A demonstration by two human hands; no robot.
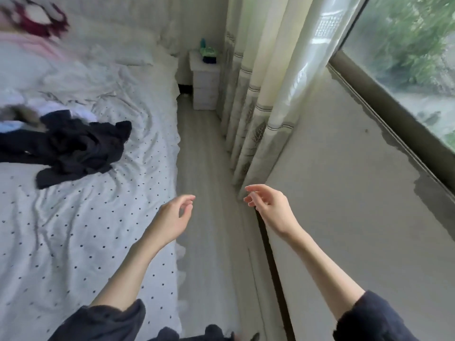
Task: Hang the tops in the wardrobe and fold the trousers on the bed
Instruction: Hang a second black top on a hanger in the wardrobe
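Both arms stretched forward, left hand [172,219] and right hand [267,205] empty, fingers loosely curled

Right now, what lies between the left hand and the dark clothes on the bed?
Head view: only rumpled, dotted bedsheet between left hand and dark clothes.

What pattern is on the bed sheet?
White with small dark dots; the bed sheet shows best in the head view.

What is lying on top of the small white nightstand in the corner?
On the nightstand stand a green thing with a blue-green top and something dark before it. Too blurred to name; what lies behind them is covered.
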